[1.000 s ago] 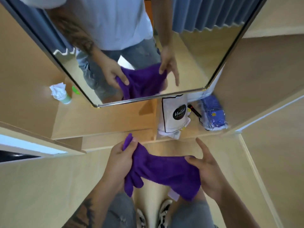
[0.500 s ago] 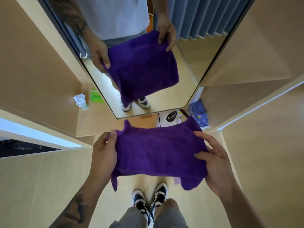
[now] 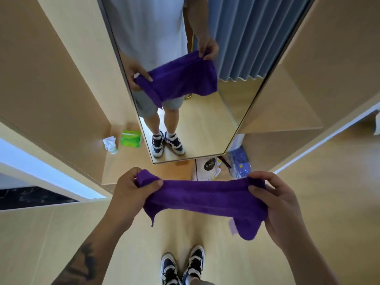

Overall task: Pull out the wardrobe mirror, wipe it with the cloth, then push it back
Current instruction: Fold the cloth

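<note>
Before the pulled-out mirror [image 3: 197, 112], left hand [image 3: 131, 192] and right hand [image 3: 281, 204] each pinch an end of the cloth [image 3: 205, 199], now folded narrower than before; wiping seems imminent

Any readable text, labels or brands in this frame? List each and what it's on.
"Hello": white script in a black circle on the white bag below the mirror; the last letters are soft.
Green wipes pack: print too blurred to read.
Blue patterned package: small yellow mark, not legible.
Small bottle left of the wipes: no readable label.
Purple cloth, held by the left hand and right hand: no text visible.
</note>
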A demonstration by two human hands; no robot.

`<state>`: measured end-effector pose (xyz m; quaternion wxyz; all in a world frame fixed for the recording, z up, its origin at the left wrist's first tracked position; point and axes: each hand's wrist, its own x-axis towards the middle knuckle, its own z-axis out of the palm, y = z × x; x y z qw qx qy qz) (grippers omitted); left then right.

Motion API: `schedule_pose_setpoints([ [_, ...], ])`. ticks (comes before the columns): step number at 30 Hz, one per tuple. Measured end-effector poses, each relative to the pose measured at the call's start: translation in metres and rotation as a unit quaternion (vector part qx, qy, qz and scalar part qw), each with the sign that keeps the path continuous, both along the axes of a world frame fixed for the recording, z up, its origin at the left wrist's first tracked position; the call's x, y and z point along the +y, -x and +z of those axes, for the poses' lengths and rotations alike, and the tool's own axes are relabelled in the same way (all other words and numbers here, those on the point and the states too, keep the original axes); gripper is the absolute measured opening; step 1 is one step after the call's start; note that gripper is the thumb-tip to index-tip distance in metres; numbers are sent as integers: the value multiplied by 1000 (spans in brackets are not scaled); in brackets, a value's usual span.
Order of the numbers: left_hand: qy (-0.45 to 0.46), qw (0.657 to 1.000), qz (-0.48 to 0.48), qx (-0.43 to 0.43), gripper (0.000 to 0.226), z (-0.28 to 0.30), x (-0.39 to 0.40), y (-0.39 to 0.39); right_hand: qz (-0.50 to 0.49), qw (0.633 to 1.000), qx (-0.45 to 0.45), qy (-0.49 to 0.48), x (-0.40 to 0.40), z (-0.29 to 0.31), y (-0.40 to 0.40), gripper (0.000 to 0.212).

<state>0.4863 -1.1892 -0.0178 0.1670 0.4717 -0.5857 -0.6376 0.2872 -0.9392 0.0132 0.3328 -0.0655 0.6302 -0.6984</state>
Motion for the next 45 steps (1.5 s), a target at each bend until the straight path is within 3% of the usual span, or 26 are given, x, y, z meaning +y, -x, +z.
schedule_pose_setpoints([
  [4, 59, 995, 28, -81, 19, -1, 5, -3, -21, 997, 74, -16, 8, 15, -3, 36],
  [7, 80, 990, 47, -104, 19, -1, 6, -6, -34, 989, 137, -53, 13, 17, -3, 38],
  [13, -56, 990, 112, 72, 18, 13, 1, -7, -49, 962, 219, -154, 26, 15, 6, 37],
  [17, -11, 984, 103, 142, 9, 27, -9, -7, -68, 970, 183, -148, 34, 13, 8, 27],
  [23, 67, 980, 39, 185, 24, 46, -24, -14, -83, 983, 133, -93, 41, 34, 21, 13],
  [27, 100, 979, -2, 180, 18, 68, -33, -21, -2, 982, 176, -70, 47, 58, 24, 29],
  [30, 107, 977, -63, 172, 27, 86, -41, -25, 34, 951, 261, -161, 48, 69, 30, 40],
  [34, 200, 962, -131, 134, 28, 104, -43, -33, 36, 841, 425, -334, 51, 72, 28, 33],
  [36, 264, 951, -139, 77, 27, 106, -44, -37, 33, 814, 469, -342, 54, 71, 25, 26],
  [39, 333, 935, -120, -13, 24, 102, -44, -41, 32, 803, 492, -336, 56, 70, 26, 21],
  [42, 336, 935, -115, 17, 28, 101, -46, -42, 62, 820, 467, -326, 59, 66, 31, 18],
  [45, 217, 964, -101, 115, 19, 101, -50, -44, 107, 938, 282, -169, 63, 64, 38, 7],
])
